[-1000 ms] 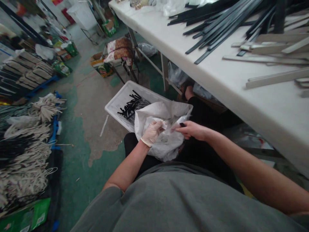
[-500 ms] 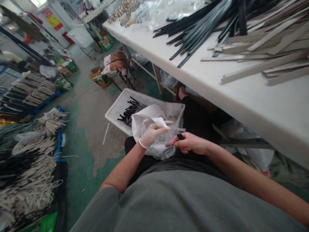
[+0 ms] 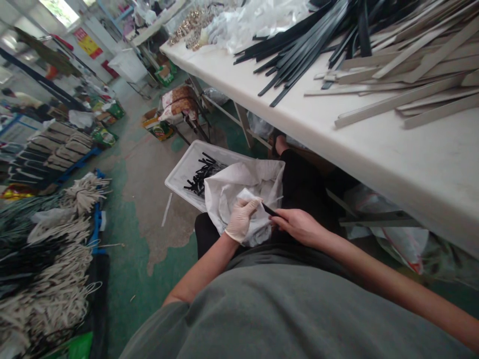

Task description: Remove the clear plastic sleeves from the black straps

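The person wore a loose grey shirt [image 3: 299, 309] with short sleeves ending above the elbows, and black trousers [image 3: 303, 182] below it. A thin, pale disposable glove [image 3: 235, 232] covered the left hand [image 3: 241, 223] up to the wrist, wrinkled along the fingers; the right hand [image 3: 299, 225] was bare

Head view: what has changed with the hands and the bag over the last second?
The right hand pulled back from the white bag, drawing out a short black strip that it pinches, tip toward the gloved left hand, which keeps gripping the bag's fold. Unchanged: bag on the lap, white bin of black pieces on the floor, strips on the table.
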The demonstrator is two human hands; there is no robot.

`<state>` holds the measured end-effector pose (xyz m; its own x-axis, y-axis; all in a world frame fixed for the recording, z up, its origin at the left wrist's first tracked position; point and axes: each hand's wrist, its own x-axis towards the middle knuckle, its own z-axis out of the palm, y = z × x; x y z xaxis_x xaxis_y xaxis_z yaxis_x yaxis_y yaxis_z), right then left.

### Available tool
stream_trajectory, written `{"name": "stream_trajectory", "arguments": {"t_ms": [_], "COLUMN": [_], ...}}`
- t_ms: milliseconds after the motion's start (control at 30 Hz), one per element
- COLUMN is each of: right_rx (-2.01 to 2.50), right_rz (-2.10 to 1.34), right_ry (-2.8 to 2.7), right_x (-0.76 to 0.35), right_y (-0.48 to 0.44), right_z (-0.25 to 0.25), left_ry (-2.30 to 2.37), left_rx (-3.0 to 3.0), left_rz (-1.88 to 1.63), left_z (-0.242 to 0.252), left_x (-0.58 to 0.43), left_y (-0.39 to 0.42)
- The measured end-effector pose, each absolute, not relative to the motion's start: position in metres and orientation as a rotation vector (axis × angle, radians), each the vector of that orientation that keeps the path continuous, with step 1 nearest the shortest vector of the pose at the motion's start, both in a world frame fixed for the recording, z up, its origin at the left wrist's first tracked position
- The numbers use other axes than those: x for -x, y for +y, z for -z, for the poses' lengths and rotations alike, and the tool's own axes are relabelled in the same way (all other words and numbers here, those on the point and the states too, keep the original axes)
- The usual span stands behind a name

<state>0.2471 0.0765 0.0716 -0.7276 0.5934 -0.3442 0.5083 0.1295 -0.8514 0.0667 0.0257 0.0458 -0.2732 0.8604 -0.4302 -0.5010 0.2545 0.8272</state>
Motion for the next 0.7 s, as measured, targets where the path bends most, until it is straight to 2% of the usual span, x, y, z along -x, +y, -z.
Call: {"name": "stream_trajectory", "arguments": {"t_ms": [100,367,700], "right_rx": [1.318,1.278,1.381], "right_rz": [-1.36,-1.093,-1.2], "right_ry": [-2.485,-2.626,-2.629], "right_x": [-0.276,-0.284,-0.264], "right_y": [0.07,0.05,0.063], "right_z": [-0.075,-0.101,-0.097], "left_ry": [1.213,1.187,1.16], "left_rx": [-0.156,0.07,0.025], "left_rz": [-1.448,-1.356,-1.317], "left_z": [-0.044,-0.043,-0.038], "left_x": [-0.06,-0.067,-0.073], "left_y": [0.032,0.034,0.031]}}
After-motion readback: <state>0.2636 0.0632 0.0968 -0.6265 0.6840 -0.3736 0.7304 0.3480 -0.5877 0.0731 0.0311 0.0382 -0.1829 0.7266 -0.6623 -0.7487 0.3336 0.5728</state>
